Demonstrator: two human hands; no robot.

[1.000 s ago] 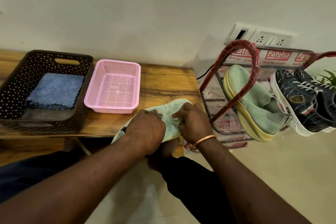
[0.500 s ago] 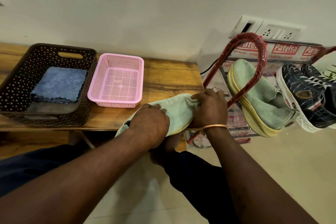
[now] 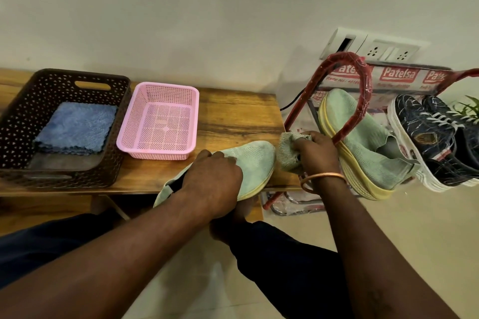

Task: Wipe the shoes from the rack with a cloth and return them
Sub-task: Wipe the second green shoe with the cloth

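Fingers of left hand curled over upper of pale green shoe; close grip, thumb hidden. Shoe toe-forward over front edge of wooden bench, heel end off bench toward the person, yellow sole edge facing right. Fingers of right hand closed round bunched grey-green cloth. Cloth just beside shoe's toe; contact not clear. Copper bangle on right wrist. Matching green shoe tilted on red rack, dark sneakers beside it. Folded blue cloth inside brown basket; pink basket adjacent.
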